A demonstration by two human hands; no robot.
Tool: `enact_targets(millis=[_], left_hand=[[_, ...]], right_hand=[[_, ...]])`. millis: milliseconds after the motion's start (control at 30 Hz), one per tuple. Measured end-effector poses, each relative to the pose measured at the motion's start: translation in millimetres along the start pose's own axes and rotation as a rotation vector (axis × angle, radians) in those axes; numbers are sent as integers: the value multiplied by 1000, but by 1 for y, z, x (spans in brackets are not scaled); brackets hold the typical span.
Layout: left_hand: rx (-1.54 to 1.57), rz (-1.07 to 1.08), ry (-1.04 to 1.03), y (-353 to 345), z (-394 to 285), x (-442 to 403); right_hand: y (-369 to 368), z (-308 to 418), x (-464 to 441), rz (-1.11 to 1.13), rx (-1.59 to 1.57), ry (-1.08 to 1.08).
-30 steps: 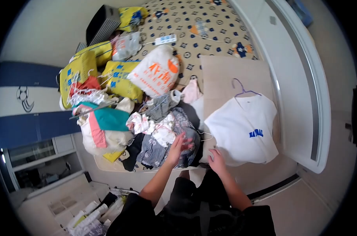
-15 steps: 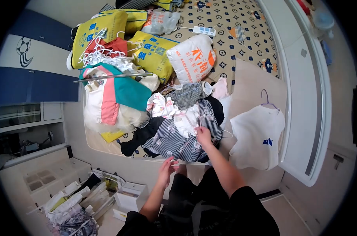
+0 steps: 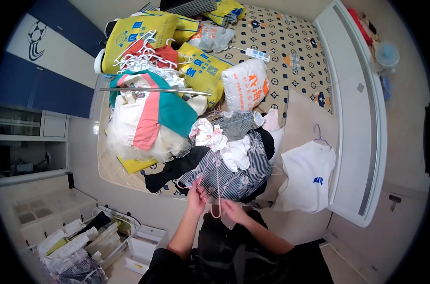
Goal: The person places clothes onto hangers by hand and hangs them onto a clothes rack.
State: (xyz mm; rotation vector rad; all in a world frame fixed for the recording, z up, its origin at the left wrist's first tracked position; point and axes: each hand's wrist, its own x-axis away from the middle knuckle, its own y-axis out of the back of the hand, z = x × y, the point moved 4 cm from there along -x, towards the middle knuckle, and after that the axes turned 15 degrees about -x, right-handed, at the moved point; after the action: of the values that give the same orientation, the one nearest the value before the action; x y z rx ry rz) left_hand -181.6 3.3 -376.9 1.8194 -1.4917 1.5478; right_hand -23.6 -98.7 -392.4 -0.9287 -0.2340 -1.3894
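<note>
A pale pink hanger (image 3: 218, 189) is between my two hands at the bed's near edge. My left hand (image 3: 197, 196) has its fingers wrapped round one side of it. My right hand (image 3: 231, 211) is at the hook end, its fingers closed on the hanger. Just beyond lie a striped dark garment with flowers (image 3: 248, 176) and crumpled white cloth (image 3: 235, 154). A white top with blue lettering (image 3: 307, 175) lies to the right, on a purple hanger (image 3: 320, 135).
Yellow bags (image 3: 200, 71), a white bag with orange print (image 3: 244, 85) and white hangers (image 3: 148, 61) lie farther back. A metal rod (image 3: 155, 90) crosses a green, pink and white garment (image 3: 146, 111). A drying rack with clothes stands at lower left.
My right hand has left the white cloth and come down towards my left hand. The pink hanger now shows clearly between them. The view has shifted.
</note>
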Motion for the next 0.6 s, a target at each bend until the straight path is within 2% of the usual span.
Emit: enact_targets(millis=[33,67,100,133,200,267,400,467,567,600], left_hand=[[-55,33,-75,12,-7,3],[-126,13,-114,23,-13,8],[-200,-6,-151,31,-21,16],[-219,-94,-143,38,-28,24],[-249,-97,-158,61,-35,37],[-238,-138,-153,77,-41,54],[-159,-160,-147,104,-43,80],[-107,-117,-147,117,-37,86],[-32,-72,-167,116,-38,81],[-11,-60,-172,111,-39,80]], right_hand=[[20,-7,-23,-56,484,429],[19,25,-34,-82,549,440],[17,52,-50,-114,506,353],[24,61,-76,-143,559,384],[41,68,-138,-229,676,540],[39,90,-183,-311,652,492],[67,65,-279,-383,367,252],[49,74,-262,-382,101,168],[15,103,-208,-255,-61,125],[3,113,-184,-189,-78,198]])
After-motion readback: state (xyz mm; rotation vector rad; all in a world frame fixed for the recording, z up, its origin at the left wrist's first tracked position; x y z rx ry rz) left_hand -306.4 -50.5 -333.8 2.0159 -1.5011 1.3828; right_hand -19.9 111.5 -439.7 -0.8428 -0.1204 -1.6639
